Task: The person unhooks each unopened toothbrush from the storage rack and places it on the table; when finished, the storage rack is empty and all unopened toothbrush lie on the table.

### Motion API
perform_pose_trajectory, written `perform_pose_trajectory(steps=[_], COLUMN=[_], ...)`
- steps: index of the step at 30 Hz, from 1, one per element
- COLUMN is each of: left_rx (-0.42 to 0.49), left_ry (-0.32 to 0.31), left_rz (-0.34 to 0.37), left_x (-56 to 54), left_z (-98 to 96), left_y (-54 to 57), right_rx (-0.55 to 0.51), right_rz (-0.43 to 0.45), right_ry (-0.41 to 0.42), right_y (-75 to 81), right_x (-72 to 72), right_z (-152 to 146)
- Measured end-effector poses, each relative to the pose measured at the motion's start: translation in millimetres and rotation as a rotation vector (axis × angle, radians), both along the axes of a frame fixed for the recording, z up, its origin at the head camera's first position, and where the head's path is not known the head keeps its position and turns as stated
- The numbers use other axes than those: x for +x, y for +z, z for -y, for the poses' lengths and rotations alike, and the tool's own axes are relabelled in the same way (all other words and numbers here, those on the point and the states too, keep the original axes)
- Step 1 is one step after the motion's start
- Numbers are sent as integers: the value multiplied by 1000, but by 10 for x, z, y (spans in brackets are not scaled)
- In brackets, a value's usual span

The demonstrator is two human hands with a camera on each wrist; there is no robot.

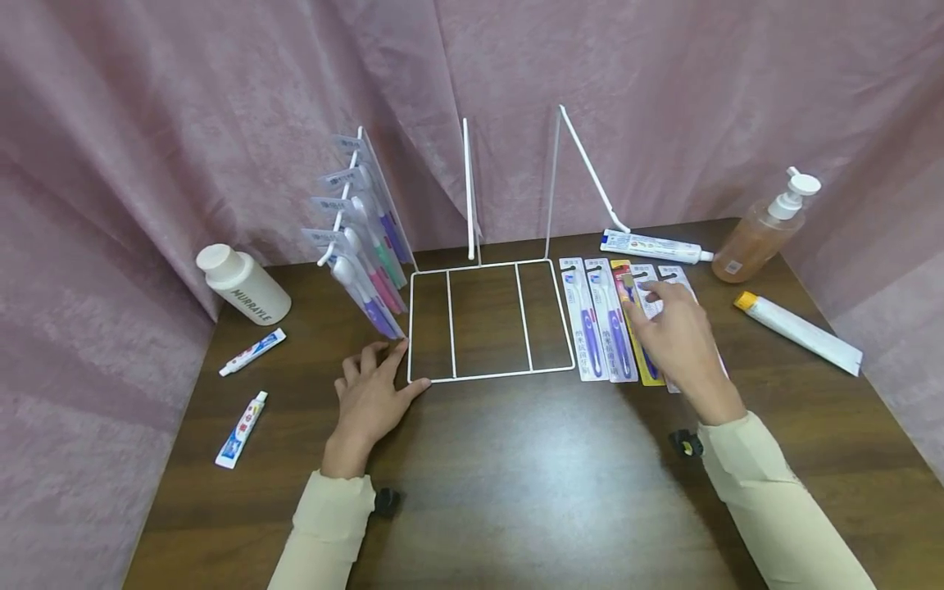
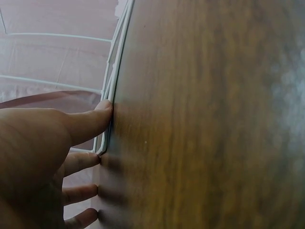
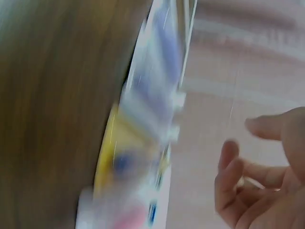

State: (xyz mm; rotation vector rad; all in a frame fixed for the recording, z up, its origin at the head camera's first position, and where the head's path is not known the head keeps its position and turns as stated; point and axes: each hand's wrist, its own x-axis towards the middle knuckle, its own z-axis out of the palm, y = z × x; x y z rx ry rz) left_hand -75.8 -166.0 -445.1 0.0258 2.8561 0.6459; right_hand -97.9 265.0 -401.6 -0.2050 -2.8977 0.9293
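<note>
A white wire rack (image 1: pixel 492 377) stands on the table with three upright arms. My left hand (image 1: pixel 371 397) rests at its front left corner, thumb touching the front bar and fingertips on the tabletop. Several packaged toothbrushes (image 1: pixel 383 283) hang from the rack's left arm. To the right of the rack, several more packs lie in a row, among them purple toothbrushes (image 1: pixel 586 324) and a yellow-backed toothbrush pack (image 1: pixel 640 344). Over the right end of this row hovers my right hand (image 1: pixel 674 332), thumb and fingers apart, nothing between them. It partly hides the packs below.
Behind the row lies a toothpaste tube (image 1: pixel 652 247), beside an amber pump bottle (image 1: pixel 758 242). A yellow-capped tube (image 1: pixel 804 332) is at the far right. At left are a white bottle (image 1: pixel 247 287) and two small toothpaste tubes (image 1: pixel 252 352). Pink curtains (image 1: pixel 258 106) enclose the table.
</note>
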Motion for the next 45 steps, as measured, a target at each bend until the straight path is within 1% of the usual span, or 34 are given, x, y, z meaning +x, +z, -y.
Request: perform_pose_trajectory(steps=[2, 3, 4, 7, 10, 12, 16, 18, 23, 24, 25, 27, 28, 30, 31, 32, 34, 39, 41, 42, 45], left_rx=[-1, -1, 1, 10, 19, 22, 28, 24, 14, 15, 19, 30, 30, 35, 35, 35, 30, 29, 25, 22, 17], left_ry=[0, 1, 5, 15, 24, 24, 27, 28, 36, 39, 41, 44, 46, 49, 53, 56, 58, 54, 55, 56, 53], left_rz=[5, 7, 6, 4, -3, -7, -7, -2, -4, -6, -9, -15, -15, -14, -14, -15, -14, -18, -15, -11, -12], left_x=[-1, -3, -1, 10, 26, 33, 40, 44, 51, 54, 57, 54, 55, 55, 53, 52, 52, 42, 42, 41, 25], left_z=[-4, -4, -7, -18, -33, -44, -61, -66, -76, -75, -77, -77, -83, -93, -102, -113, -148, -228, -248, -256, -269], left_y=[-2, -7, -10, -12, -8, -8, 0, 9, 23, 25, 24, 7, 7, 2, -1, 2, 27, 48, 46, 41, 27], right_rx=[-42, -58, -66, -61, -33, -25, -25, -24, 12, 21, 32, 37, 41, 43, 42, 36, 29, 7, -8, -20, -31], right_rz=[-34, -41, -29, 58, 148, 193, 234, 238, 212, 231, 218, 251, 247, 263, 256, 271, 280, 330, 326, 329, 316], right_ry=[79, 121, 157, 232, 261, 260, 251, 249, 237, 236, 235, 228, 226, 231, 233, 228, 232, 221, 216, 213, 211], right_y=[-17, -36, -53, -135, -213, -247, -273, -316, -493, -476, -533, -453, -490, -490, -509, -471, -482, -347, -363, -340, -365], right_x=[28, 41, 53, 94, 122, 133, 132, 112, 30, 18, -5, 4, -10, -26, -34, -29, -46, -6, 2, 14, 14], right_z=[214, 315, 417, 661, 825, 884, 928, 919, 860, 863, 844, 859, 840, 824, 809, 808, 771, 735, 709, 704, 661])
